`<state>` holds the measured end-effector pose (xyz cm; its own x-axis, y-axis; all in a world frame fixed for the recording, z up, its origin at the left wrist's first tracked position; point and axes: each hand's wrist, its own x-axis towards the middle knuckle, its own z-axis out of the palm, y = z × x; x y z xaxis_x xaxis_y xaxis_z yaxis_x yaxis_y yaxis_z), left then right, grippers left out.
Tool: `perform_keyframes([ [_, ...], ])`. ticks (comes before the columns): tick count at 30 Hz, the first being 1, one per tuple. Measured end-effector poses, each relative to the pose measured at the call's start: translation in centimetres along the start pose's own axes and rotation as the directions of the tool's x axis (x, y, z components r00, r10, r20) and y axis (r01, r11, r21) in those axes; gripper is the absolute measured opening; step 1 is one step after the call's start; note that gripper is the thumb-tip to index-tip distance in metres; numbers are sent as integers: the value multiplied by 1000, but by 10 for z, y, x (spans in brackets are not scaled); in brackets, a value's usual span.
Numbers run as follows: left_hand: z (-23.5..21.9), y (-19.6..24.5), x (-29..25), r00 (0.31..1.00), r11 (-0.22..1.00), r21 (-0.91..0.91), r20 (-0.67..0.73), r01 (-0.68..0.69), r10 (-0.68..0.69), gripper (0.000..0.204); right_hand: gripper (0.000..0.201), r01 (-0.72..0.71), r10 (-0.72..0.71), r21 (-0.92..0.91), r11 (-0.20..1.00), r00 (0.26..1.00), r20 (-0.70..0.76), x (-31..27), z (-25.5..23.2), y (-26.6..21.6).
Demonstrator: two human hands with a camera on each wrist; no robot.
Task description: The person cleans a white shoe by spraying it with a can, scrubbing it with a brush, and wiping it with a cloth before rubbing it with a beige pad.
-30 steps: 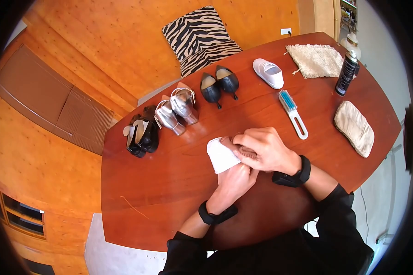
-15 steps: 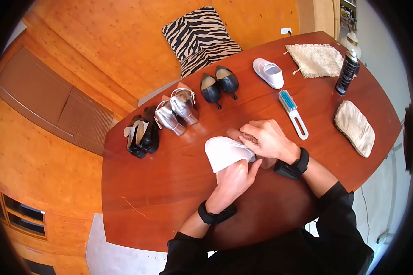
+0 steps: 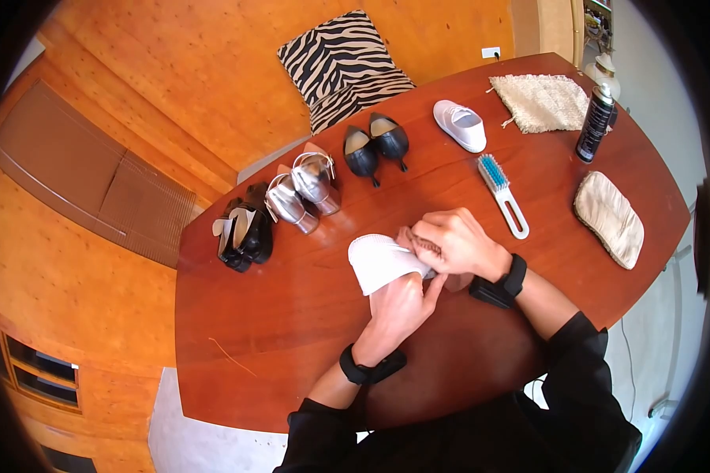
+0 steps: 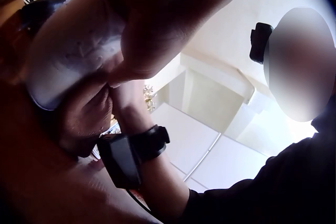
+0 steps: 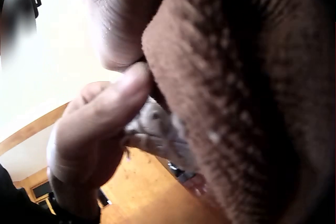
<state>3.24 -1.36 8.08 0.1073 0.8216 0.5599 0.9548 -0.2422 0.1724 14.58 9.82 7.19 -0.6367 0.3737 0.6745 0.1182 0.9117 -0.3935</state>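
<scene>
A white lace-up shoe [image 3: 379,263] is held above the table by the left hand [image 3: 397,309], its toe pointing to the upper left. The right hand [image 3: 463,246] grips a brown fluffy cloth [image 3: 407,239] against the shoe's opening side. In the left wrist view, the cloth [image 4: 84,116] touches the shoe [image 4: 73,50] beside the left hand [image 4: 157,29]. The right wrist view is largely filled by the cloth [image 5: 210,87]; the left hand [image 5: 94,129] and part of the laced shoe [image 5: 157,127] show behind it. Some fingers are hidden.
On the wooden table [image 3: 276,347] stand black shoes [image 3: 252,235], silver heels [image 3: 315,183], black heels [image 3: 390,137] and another white shoe [image 3: 460,126]. Farther right lie a brush [image 3: 503,195], a beige pouch [image 3: 540,103] and a cream pad [image 3: 609,221], with a spray can [image 3: 595,126].
Over the last second, the right hand and cloth moved up and slightly right along the shoe, then slightly back left. More of the white shoe shows now; the left hand shifted slightly.
</scene>
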Motion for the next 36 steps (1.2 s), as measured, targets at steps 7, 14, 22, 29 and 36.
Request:
perform_keyframes([
  [7, 0, 1, -3, 996, 997, -51, 69, 60, -56, 32, 14, -78, 79, -52, 996, 997, 20, -1, -1, 12],
  [14, 6, -4, -4, 1000, 998, -55, 2, -26, 26, 31, 16, 137, -120, 123, 983, 983, -137, 3, -2, -12],
  [22, 5, -10, -7, 991, 981, -156, 88, 112, -99, 41, 16, -82, 77, -166, 983, 996, -37, -6, 5, 23],
  [29, -7, -4, -3, 932, 944, -159, 271, 289, -240, 48, 18, -143, 138, -36, 989, 982, -126, 0, 1, 0],
  [36, 4, -16, -5, 891, 770, -479, 379, 422, -252, 47, 21, -104, 109, -76, 992, 992, 71, -1, 0, 5],
])
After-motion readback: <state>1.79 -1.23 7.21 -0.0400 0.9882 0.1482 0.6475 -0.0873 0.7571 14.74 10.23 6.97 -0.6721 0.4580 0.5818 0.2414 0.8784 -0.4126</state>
